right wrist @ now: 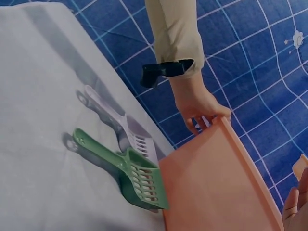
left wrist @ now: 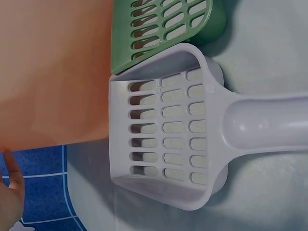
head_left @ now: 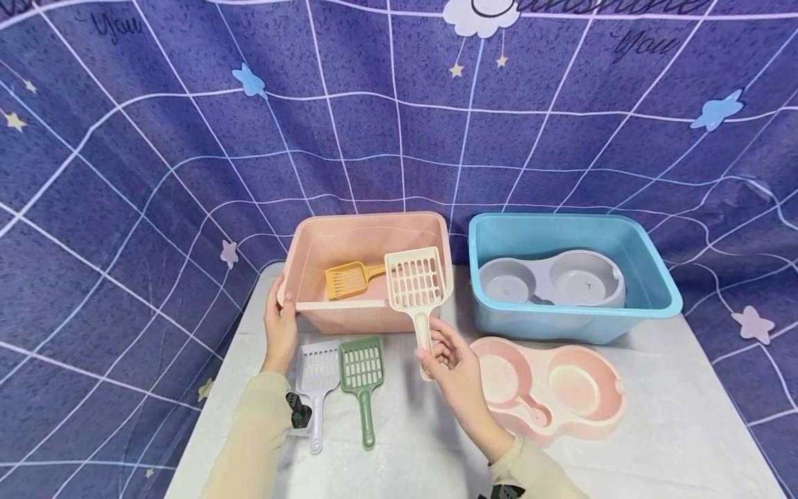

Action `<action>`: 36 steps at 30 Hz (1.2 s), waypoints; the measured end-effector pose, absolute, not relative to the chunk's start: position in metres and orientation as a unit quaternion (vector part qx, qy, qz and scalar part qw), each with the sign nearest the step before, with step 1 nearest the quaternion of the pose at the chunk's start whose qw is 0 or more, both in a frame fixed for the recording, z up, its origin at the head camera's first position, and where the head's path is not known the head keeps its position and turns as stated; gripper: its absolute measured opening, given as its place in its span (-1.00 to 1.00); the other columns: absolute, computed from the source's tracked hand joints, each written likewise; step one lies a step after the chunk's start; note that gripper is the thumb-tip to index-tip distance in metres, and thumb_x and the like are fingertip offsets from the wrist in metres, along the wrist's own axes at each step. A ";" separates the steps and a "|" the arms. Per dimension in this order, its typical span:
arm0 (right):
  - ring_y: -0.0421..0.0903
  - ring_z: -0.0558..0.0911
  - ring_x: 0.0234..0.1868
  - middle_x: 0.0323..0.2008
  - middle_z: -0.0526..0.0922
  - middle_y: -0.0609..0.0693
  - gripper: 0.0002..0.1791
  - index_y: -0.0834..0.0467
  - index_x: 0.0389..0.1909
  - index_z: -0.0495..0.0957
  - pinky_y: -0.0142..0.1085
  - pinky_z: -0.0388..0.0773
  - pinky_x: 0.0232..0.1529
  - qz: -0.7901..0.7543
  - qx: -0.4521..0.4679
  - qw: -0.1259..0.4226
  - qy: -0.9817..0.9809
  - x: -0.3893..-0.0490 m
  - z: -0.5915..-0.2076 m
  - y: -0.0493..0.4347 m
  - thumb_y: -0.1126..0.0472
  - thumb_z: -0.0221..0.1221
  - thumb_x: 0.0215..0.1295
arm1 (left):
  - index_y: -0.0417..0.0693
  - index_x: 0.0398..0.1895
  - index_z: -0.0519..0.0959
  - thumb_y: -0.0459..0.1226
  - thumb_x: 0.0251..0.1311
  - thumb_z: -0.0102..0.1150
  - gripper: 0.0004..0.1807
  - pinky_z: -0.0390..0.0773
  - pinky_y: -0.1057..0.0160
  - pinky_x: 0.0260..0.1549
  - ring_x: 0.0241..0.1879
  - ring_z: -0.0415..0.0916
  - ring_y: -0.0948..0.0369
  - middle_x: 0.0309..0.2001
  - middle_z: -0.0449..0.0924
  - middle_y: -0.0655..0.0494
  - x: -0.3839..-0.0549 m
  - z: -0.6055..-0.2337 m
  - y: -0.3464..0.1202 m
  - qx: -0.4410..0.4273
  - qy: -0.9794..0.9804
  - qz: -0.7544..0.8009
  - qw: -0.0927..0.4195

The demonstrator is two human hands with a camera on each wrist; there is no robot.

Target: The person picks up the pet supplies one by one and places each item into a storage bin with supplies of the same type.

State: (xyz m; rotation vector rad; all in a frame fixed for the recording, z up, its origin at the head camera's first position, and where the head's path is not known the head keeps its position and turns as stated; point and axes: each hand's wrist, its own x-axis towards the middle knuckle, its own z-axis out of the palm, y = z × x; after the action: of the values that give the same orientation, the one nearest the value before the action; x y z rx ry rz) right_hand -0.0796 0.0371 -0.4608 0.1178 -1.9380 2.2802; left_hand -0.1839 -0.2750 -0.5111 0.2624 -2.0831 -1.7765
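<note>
My left hand grips the front left corner of a pink litter box, its thumb at the rim; the right wrist view also shows this hand from the side. In my right hand is a cream litter scoop, pinched by the handle, its slotted head raised over the box's front right part. Inside the box lies a yellow-orange scoop, its handle end hidden behind the cream one. A lavender scoop and a green scoop lie side by side on the table, heads towards the box.
On the right stands a blue litter box with a grey double bowl inside. A pink double bowl sits in front of it, close beside my right wrist. A patterned blue curtain hangs behind the white table.
</note>
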 end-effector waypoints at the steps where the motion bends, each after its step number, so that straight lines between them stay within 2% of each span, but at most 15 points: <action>1: -0.24 0.52 -0.38 -0.03 0.64 0.23 -0.39 0.29 0.27 0.46 -0.51 0.47 -0.34 0.760 0.041 0.075 -0.644 -0.081 -0.460 0.036 0.46 0.35 0.14 | 0.15 0.54 0.16 -0.16 0.56 -0.20 -0.47 0.40 0.34 0.12 0.33 0.25 0.02 0.45 0.19 0.03 -0.184 -0.511 -0.275 0.093 -0.742 -0.635 0.195; 13: -0.24 0.52 -0.36 -0.02 0.62 0.25 -0.38 0.31 0.28 0.44 -0.52 0.45 -0.33 0.778 0.048 0.081 -0.622 -0.098 -0.455 0.030 0.49 0.32 0.16 | 0.20 0.54 0.17 -0.15 0.56 -0.20 -0.48 0.39 0.42 0.09 0.32 0.26 0.08 0.45 0.20 0.07 -0.185 -0.514 -0.276 0.096 -0.744 -0.632 0.195; 18: -0.26 0.52 -0.36 -0.01 0.61 0.27 -0.39 0.35 0.28 0.42 -0.52 0.45 -0.32 0.782 0.045 0.076 -0.617 -0.107 -0.453 0.029 0.49 0.31 0.18 | 0.07 0.54 0.14 -0.22 0.55 -0.21 -0.47 0.38 0.50 0.03 0.34 0.24 0.02 0.46 0.18 0.01 -0.181 -0.506 -0.274 0.084 -0.732 -0.650 0.188; 23: -0.26 0.51 -0.36 0.00 0.62 0.26 -0.40 0.32 0.28 0.44 -0.53 0.45 -0.35 0.779 0.035 0.070 -0.622 -0.114 -0.450 0.031 0.47 0.32 0.19 | -0.10 0.54 0.10 -0.30 0.54 -0.22 -0.45 0.40 0.37 0.11 0.36 0.22 -0.10 0.46 0.15 -0.09 -0.172 -0.488 -0.267 0.078 -0.735 -0.650 0.179; 27: -0.25 0.52 -0.35 -0.01 0.63 0.21 -0.41 0.25 0.28 0.47 -0.52 0.45 -0.36 0.767 0.018 0.061 -0.638 -0.118 -0.448 0.033 0.39 0.34 0.20 | -0.11 0.54 0.10 -0.30 0.53 -0.24 -0.45 0.39 0.22 0.19 0.36 0.22 -0.11 0.46 0.16 -0.10 -0.171 -0.484 -0.265 0.083 -0.738 -0.645 0.179; 32: -0.24 0.53 -0.34 -0.02 0.64 0.23 -0.41 0.26 0.28 0.47 -0.52 0.48 -0.36 0.754 0.031 0.062 -0.653 -0.126 -0.445 0.035 0.37 0.35 0.20 | 0.04 0.55 0.13 -0.24 0.55 -0.23 -0.46 0.33 0.05 0.26 0.35 0.23 0.01 0.46 0.17 0.01 -0.181 -0.505 -0.273 0.088 -0.741 -0.638 0.191; 36: -0.24 0.53 -0.34 -0.02 0.62 0.24 -0.40 0.28 0.29 0.46 -0.52 0.49 -0.37 0.754 0.042 0.058 -0.653 -0.132 -0.441 0.034 0.38 0.34 0.20 | 0.12 0.54 0.14 -0.20 0.56 -0.24 -0.48 0.32 0.03 0.28 0.34 0.24 0.07 0.46 0.18 0.08 -0.186 -0.514 -0.274 0.091 -0.742 -0.634 0.200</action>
State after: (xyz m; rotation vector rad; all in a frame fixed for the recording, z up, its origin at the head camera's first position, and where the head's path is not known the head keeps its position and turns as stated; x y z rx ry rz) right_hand -0.1321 0.0338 -0.4415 0.1284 -1.9778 2.2855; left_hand -0.1859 -0.2744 -0.5143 0.2540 -2.0732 -1.7707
